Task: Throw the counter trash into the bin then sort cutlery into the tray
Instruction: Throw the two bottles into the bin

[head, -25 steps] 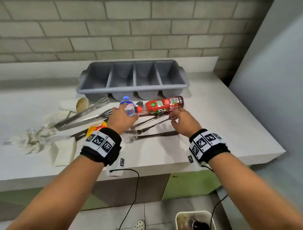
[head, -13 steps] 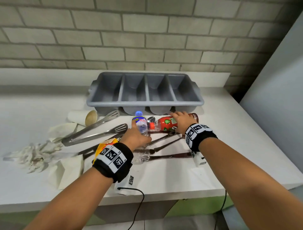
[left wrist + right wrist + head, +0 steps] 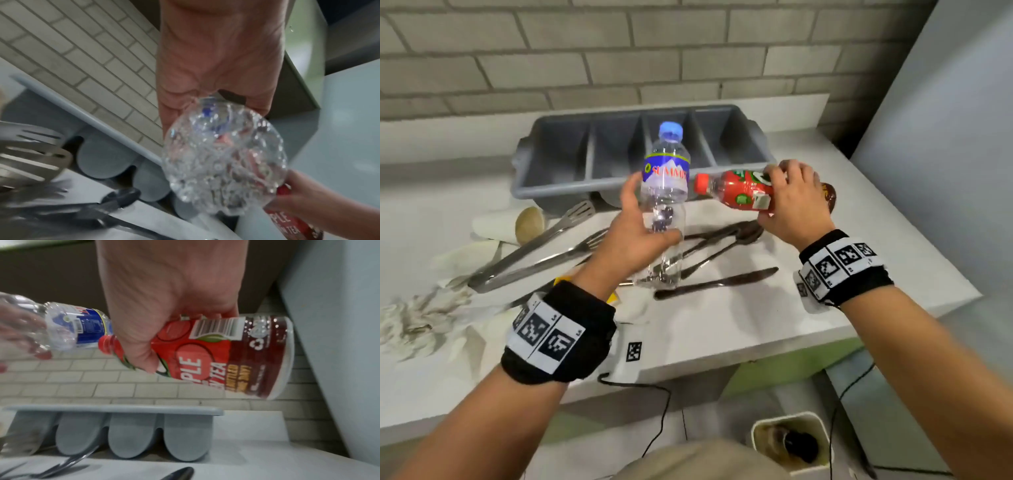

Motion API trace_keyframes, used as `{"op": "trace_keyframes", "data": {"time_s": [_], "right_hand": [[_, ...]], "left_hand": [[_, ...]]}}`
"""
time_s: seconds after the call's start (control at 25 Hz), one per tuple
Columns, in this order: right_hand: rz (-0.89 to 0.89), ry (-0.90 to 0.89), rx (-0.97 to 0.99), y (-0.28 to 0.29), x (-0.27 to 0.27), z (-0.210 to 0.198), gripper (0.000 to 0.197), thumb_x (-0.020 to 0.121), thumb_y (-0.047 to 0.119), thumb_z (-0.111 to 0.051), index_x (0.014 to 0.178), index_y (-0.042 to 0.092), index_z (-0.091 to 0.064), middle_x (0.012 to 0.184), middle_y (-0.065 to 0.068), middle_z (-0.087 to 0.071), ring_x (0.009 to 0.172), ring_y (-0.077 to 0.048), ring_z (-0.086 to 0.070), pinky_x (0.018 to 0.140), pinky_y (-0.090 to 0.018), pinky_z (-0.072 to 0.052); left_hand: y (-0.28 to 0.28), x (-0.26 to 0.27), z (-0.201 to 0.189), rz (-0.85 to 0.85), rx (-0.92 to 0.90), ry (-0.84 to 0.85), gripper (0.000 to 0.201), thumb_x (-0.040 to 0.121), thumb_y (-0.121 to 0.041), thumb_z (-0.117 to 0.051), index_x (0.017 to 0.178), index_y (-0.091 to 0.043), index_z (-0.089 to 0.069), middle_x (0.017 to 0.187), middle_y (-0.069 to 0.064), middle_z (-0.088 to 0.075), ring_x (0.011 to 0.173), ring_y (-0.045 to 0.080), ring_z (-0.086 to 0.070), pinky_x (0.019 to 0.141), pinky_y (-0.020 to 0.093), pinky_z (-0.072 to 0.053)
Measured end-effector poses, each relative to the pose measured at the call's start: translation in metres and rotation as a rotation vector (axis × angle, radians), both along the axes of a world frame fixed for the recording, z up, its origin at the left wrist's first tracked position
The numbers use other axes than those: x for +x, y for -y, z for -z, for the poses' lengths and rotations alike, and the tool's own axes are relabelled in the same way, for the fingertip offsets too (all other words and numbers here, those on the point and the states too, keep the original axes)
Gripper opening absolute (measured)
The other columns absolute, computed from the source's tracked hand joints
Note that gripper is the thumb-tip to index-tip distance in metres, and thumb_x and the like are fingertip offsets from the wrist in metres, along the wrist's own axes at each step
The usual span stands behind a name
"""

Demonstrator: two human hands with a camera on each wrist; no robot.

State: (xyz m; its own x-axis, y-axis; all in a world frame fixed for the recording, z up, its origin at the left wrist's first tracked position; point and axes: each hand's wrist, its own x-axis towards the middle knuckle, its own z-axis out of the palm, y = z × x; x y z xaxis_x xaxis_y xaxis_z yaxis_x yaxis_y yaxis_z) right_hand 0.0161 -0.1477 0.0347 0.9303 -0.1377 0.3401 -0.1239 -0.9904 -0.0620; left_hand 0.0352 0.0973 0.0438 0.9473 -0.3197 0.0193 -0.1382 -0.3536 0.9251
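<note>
My left hand point(image 3: 643, 222) grips a clear water bottle point(image 3: 665, 192) with a blue cap and holds it upright above the counter; its ribbed base point(image 3: 224, 155) fills the left wrist view. My right hand point(image 3: 787, 202) grips a red apple tea bottle point(image 3: 736, 192) lying sideways, lifted off the counter, label readable point(image 3: 205, 363). Behind both stands the grey four-compartment cutlery tray point(image 3: 551, 185), with nothing visible inside it. Spoons and a knife point(image 3: 715, 282) lie on the white counter point(image 3: 722, 325) below my hands. A white bin point(image 3: 822, 425) stands on the floor under the counter's right end.
Metal tongs point(image 3: 534, 255) lie left of centre, beside a tipped paper cup point(image 3: 506, 224), crumpled napkins point(image 3: 417, 315) and a yellow wrapper point(image 3: 613, 296). A grey panel point(image 3: 945, 137) bounds the counter on the right. Cables hang off the counter's front edge.
Both bottles have been lifted off the counter: the water bottle is now upright in my left hand, the red one raised sideways in my right. The bin has come into view below.
</note>
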Motion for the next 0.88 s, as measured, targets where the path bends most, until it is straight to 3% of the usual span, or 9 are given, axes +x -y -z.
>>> {"op": "trace_keyframes", "data": {"time_s": [0.08, 0.2, 0.36, 0.44, 0.52, 0.56, 0.64, 0.76, 0.88], "right_hand": [[0.046, 0.152, 0.198, 0.017, -0.039, 0.001, 0.067, 0.071, 0.029, -0.065, 0.129, 0.006, -0.042, 0.127, -0.020, -0.048, 0.113, -0.039, -0.048, 0.096, -0.048, -0.043], [0.145, 0.350, 0.482, 0.048, -0.111, 0.022, 0.067, 0.074, 0.033, -0.060, 0.129, 0.001, -0.040, 0.119, -0.018, -0.055, 0.104, -0.033, -0.055, 0.084, -0.038, -0.047], [0.421, 0.598, 0.960, 0.082, -0.218, 0.087, 0.064, 0.072, 0.031, -0.061, 0.125, 0.002, -0.042, 0.100, -0.001, -0.062, 0.086, -0.008, -0.063, 0.079, -0.017, -0.052], [0.557, 0.642, 1.084, 0.090, -0.265, 0.127, 0.063, 0.070, 0.033, -0.060, 0.121, -0.002, -0.045, 0.089, 0.006, -0.061, 0.074, 0.010, -0.062, 0.074, -0.007, -0.050], [0.724, 0.616, 1.166, 0.095, -0.311, 0.166, 0.072, 0.065, 0.042, -0.055, 0.119, -0.006, -0.047, 0.085, 0.007, -0.059, 0.067, 0.007, -0.058, 0.067, 0.002, -0.043], [0.807, 0.596, 1.204, 0.096, -0.330, 0.186, 0.078, 0.061, 0.045, -0.051, 0.119, -0.007, -0.047, 0.088, 0.003, -0.059, 0.071, -0.003, -0.058, 0.067, 0.001, -0.042], [0.952, 0.525, 1.299, 0.098, -0.362, 0.226, 0.085, 0.055, 0.046, -0.048, 0.122, -0.006, -0.046, 0.095, -0.006, -0.057, 0.084, -0.016, -0.056, 0.078, -0.015, -0.045], [1.067, 0.380, 1.533, 0.095, -0.384, 0.278, 0.067, 0.062, 0.026, -0.061, 0.121, -0.001, -0.043, 0.103, -0.012, -0.056, 0.091, -0.022, -0.056, 0.086, -0.036, -0.048], [1.224, 0.266, 1.637, 0.090, -0.393, 0.329, 0.053, 0.076, 0.005, -0.069, 0.122, 0.001, -0.043, 0.110, -0.017, -0.059, 0.092, -0.022, -0.057, 0.086, -0.038, -0.049]], "left_hand": [[0.026, -0.010, 0.001, 0.062, -0.110, 0.049, 0.095, 0.065, -0.007, -0.067, 0.142, -0.014, -0.011, 0.117, -0.001, -0.051, 0.080, 0.013, -0.061, 0.077, 0.022, -0.051], [0.078, -0.044, 0.017, 0.184, -0.195, 0.004, 0.087, 0.060, -0.010, -0.067, 0.131, -0.024, -0.018, 0.122, 0.004, -0.049, 0.080, 0.007, -0.062, 0.076, 0.021, -0.051], [0.135, -0.117, 0.054, 0.398, -0.256, -0.161, 0.090, 0.053, -0.023, -0.066, 0.133, -0.028, -0.026, 0.116, 0.002, -0.048, 0.093, 0.012, -0.064, 0.079, 0.019, -0.053], [0.153, -0.152, 0.078, 0.501, -0.265, -0.210, 0.082, 0.055, -0.019, -0.066, 0.127, -0.035, -0.030, 0.115, 0.001, -0.045, 0.089, 0.000, -0.065, 0.076, 0.013, -0.053], [0.171, -0.188, 0.111, 0.604, -0.181, -0.261, 0.082, 0.058, -0.015, -0.069, 0.128, -0.033, -0.030, 0.120, -0.005, -0.046, 0.096, -0.012, -0.062, 0.080, 0.008, -0.050], [0.177, -0.202, 0.130, 0.631, -0.109, -0.281, 0.084, 0.059, -0.015, -0.071, 0.130, -0.029, -0.030, 0.122, -0.011, -0.045, 0.101, -0.018, -0.057, 0.083, 0.004, -0.048], [0.188, -0.225, 0.170, 0.648, 0.035, -0.355, 0.086, 0.060, -0.011, -0.076, 0.133, -0.022, -0.031, 0.121, -0.018, -0.045, 0.103, -0.020, -0.054, 0.083, 0.000, -0.045], [0.197, -0.241, 0.225, 0.617, 0.247, -0.502, 0.085, 0.069, 0.002, -0.075, 0.142, -0.013, -0.032, 0.119, -0.006, -0.050, 0.102, 0.004, -0.056, 0.074, -0.002, -0.046], [0.204, -0.240, 0.283, 0.601, 0.465, -0.520, 0.075, 0.074, -0.006, -0.074, 0.140, -0.013, -0.039, 0.129, 0.000, -0.050, 0.109, 0.016, -0.055, 0.075, -0.001, -0.043]]}}
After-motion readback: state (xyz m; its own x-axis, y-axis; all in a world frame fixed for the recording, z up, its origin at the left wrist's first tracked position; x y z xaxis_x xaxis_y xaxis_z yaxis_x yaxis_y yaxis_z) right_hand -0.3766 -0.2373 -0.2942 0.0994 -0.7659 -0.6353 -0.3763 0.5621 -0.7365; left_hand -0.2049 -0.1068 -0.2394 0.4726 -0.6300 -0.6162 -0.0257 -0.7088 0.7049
